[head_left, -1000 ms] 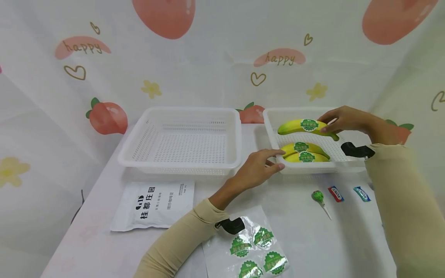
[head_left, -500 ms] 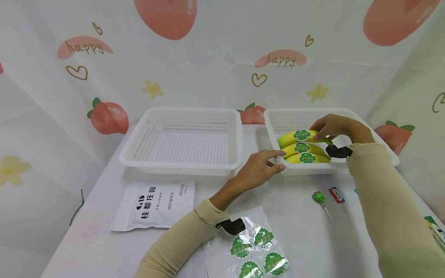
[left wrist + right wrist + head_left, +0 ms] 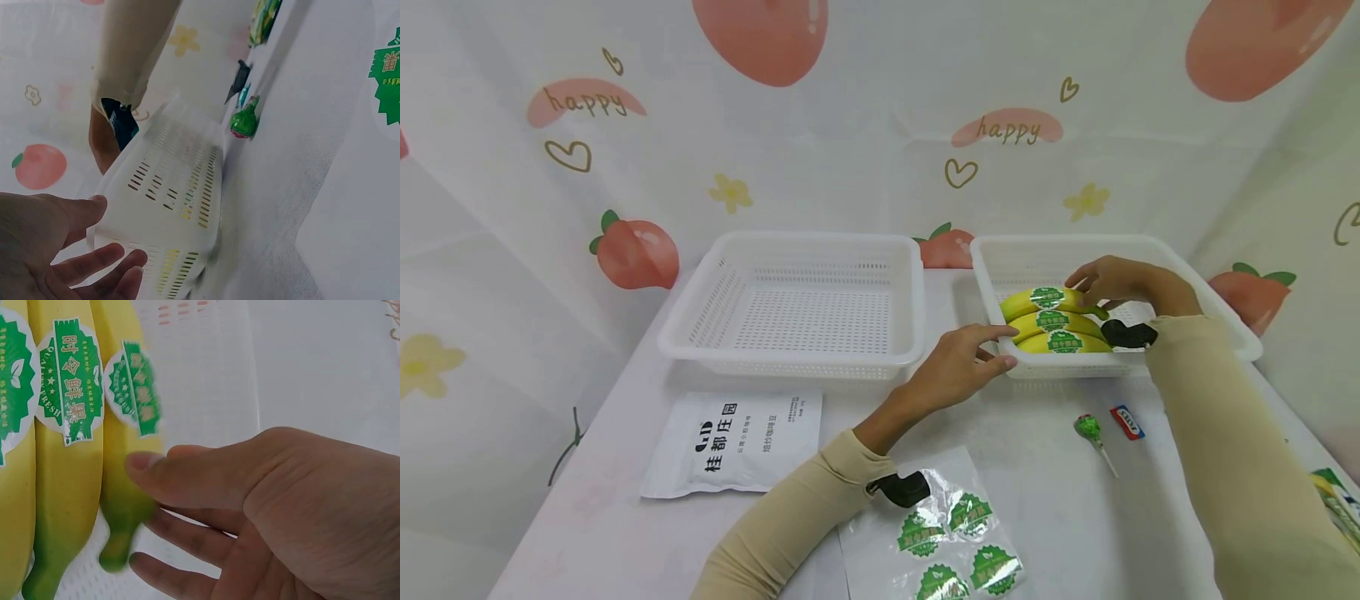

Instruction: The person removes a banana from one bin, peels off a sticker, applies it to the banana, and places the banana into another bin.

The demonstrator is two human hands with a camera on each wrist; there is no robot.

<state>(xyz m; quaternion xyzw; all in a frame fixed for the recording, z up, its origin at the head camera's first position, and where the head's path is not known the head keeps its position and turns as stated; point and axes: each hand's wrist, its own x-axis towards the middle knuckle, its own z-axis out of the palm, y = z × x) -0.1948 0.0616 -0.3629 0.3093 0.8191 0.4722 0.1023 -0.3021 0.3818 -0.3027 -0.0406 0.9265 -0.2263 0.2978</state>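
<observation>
Three yellow bananas with green-and-white stickers lie side by side in the right white plastic basket point(image 3: 1180, 354). My right hand point(image 3: 1123, 283) holds the farthest banana point(image 3: 1026, 303) near its stem. In the right wrist view, the thumb point(image 3: 147, 465) lies on top of that banana and the fingers are at its far side. The middle banana point(image 3: 69, 469) and the nearest banana point(image 3: 15, 506) lie against it in a row. My left hand point(image 3: 958, 367) touches the same basket's near left corner from outside, with its fingers relaxed and apart.
A second white basket point(image 3: 790, 358) stands on the left, holding nothing visible. In front are a white printed pouch point(image 3: 737, 442), a clear sheet of green stickers point(image 3: 958, 533), a green lollipop point(image 3: 1090, 429) and a small red-and-blue wrapped sweet point(image 3: 1127, 422). A colourful packet point(image 3: 1337, 500) lies far right.
My right hand has brought the held banana down and towards me, until it lies against the other two in the basket. The left hand stays at the basket corner.
</observation>
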